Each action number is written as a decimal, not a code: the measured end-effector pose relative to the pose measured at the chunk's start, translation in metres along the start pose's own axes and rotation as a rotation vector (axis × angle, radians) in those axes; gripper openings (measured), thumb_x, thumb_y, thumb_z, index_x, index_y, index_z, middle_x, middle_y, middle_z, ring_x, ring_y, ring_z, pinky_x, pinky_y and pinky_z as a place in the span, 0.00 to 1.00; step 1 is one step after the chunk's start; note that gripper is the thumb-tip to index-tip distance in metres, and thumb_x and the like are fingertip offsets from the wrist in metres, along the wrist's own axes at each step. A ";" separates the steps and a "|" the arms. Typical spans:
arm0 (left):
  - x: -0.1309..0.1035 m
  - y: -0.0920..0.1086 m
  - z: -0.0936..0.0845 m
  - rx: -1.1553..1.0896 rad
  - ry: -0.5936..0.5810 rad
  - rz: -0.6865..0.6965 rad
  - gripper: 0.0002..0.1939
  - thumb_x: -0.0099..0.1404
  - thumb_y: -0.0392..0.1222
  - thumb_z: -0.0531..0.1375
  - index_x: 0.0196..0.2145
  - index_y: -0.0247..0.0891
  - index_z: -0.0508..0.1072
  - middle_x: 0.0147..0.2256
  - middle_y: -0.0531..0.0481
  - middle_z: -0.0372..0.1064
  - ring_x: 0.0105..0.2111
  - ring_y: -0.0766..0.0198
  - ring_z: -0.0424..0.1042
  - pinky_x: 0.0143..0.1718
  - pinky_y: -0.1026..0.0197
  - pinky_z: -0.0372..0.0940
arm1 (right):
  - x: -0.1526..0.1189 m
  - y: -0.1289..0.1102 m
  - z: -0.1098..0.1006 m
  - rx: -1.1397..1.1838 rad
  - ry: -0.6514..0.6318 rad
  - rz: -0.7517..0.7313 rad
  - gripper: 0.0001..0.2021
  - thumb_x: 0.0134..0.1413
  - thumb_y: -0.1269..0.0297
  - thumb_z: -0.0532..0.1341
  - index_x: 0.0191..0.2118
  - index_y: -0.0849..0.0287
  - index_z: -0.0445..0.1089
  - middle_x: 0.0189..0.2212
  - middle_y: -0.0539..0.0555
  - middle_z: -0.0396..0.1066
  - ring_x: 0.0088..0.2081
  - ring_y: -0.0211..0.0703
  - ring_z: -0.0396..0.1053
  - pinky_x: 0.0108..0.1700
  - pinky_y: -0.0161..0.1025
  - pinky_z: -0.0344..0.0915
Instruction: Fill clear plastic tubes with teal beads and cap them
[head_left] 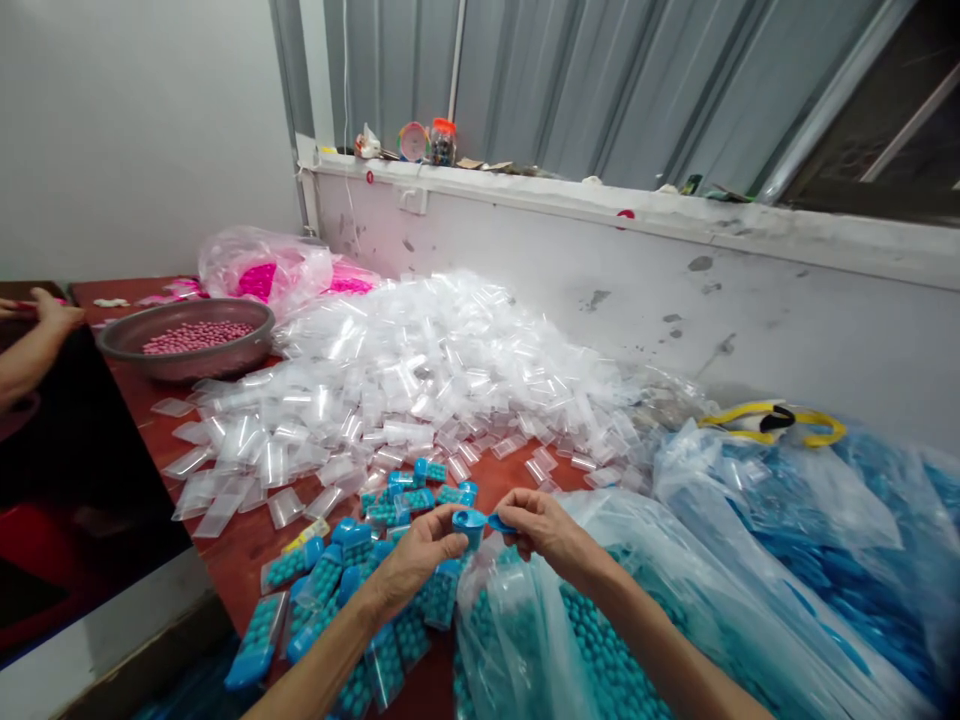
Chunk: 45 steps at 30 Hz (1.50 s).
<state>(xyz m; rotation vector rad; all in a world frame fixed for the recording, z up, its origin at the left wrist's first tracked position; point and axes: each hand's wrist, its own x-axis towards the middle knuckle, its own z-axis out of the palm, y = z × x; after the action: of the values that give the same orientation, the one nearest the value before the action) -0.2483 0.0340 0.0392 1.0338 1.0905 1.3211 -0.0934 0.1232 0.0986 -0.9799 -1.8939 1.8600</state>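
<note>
My left hand (pixel 431 545) pinches a blue plastic cap (pixel 469 523) with a round opening on top. Just to its right, my right hand (pixel 536 525) grips a small flat blue lid piece (pixel 501 524) between thumb and fingers. Whether the two pieces join is too small to tell. Below my left hand lie several clear boxes (pixel 322 580) filled with turquoise beads and fitted with blue ends. Under my right forearm sits a translucent plastic bag (pixel 600 640) of loose turquoise beads.
A big heap of clear plastic sleeves (pixel 420 370) covers the red table (pixel 225 560). Behind at left are a basin (pixel 259 340) of pink beads and a bag (pixel 262 265) with pink pieces. Bagged blue parts (pixel 825 570) stand right. Another person's hand (pixel 49 320) shows far left.
</note>
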 end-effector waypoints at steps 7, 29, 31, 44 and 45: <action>-0.005 0.005 0.034 -0.118 -0.046 0.021 0.18 0.58 0.50 0.55 0.42 0.35 0.66 0.27 0.53 0.62 0.24 0.70 0.62 0.28 0.64 0.64 | -0.025 0.002 -0.015 0.326 -0.128 -0.097 0.16 0.43 0.54 0.62 0.34 0.61 0.66 0.23 0.47 0.65 0.19 0.28 0.58 0.24 0.30 0.57; -0.018 -0.010 0.086 0.130 0.182 0.109 0.18 0.60 0.43 0.51 0.48 0.37 0.64 0.47 0.47 0.65 0.47 0.60 0.63 0.51 0.59 0.55 | -0.065 0.044 0.027 -1.144 0.344 -0.436 0.31 0.42 0.69 0.56 0.54 0.63 0.46 0.39 0.61 0.64 0.31 0.49 0.69 0.27 0.42 0.66; -0.018 -0.014 0.091 0.082 0.210 0.102 0.16 0.59 0.43 0.52 0.45 0.37 0.66 0.45 0.47 0.67 0.45 0.60 0.65 0.49 0.59 0.57 | -0.066 0.048 0.027 -1.209 0.360 -0.473 0.32 0.39 0.67 0.56 0.54 0.64 0.45 0.37 0.61 0.64 0.29 0.49 0.68 0.24 0.41 0.65; -0.020 -0.018 0.096 -0.136 0.186 -0.023 0.19 0.56 0.41 0.55 0.47 0.38 0.62 0.40 0.49 0.67 0.41 0.63 0.66 0.42 0.63 0.60 | -0.070 0.045 0.016 -0.857 0.207 -0.403 0.32 0.38 0.68 0.56 0.53 0.59 0.48 0.42 0.57 0.64 0.39 0.47 0.68 0.38 0.41 0.66; -0.020 -0.018 0.097 -0.144 0.186 -0.028 0.17 0.57 0.41 0.54 0.45 0.38 0.63 0.37 0.50 0.67 0.38 0.64 0.66 0.39 0.64 0.61 | -0.071 0.044 0.016 -0.862 0.200 -0.403 0.30 0.38 0.68 0.56 0.52 0.58 0.50 0.41 0.57 0.64 0.37 0.46 0.68 0.36 0.40 0.66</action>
<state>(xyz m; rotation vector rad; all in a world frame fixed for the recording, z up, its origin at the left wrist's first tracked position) -0.1490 0.0179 0.0412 0.7991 1.1256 1.4722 -0.0416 0.0609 0.0712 -0.8487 -2.5499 0.6679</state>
